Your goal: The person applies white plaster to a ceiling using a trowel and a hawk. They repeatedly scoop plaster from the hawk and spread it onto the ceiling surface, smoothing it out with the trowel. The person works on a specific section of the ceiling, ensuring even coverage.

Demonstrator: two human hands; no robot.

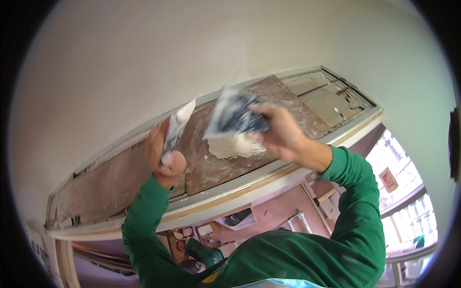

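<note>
My left hand (161, 151) grips a narrow scraper (177, 127) held on edge, its blade smeared with white paste. My right hand (285, 137) holds a wide, dark-bladed trowel (233, 110), blurred and streaked with white, above a mound of soft white paste (228, 149). The mound lies on a brown, paste-smeared board (297, 113) in a long framed recess along the wall. The two tools are apart, the scraper left of the trowel.
The light ledge edge (355, 132) runs across in front of me. Below are a pink floor (273, 213), a ladder-like metal frame (297, 223) and another person in green (201, 254). A pale wall (153, 53) rises behind the recess; bright windows (394, 149) are at right.
</note>
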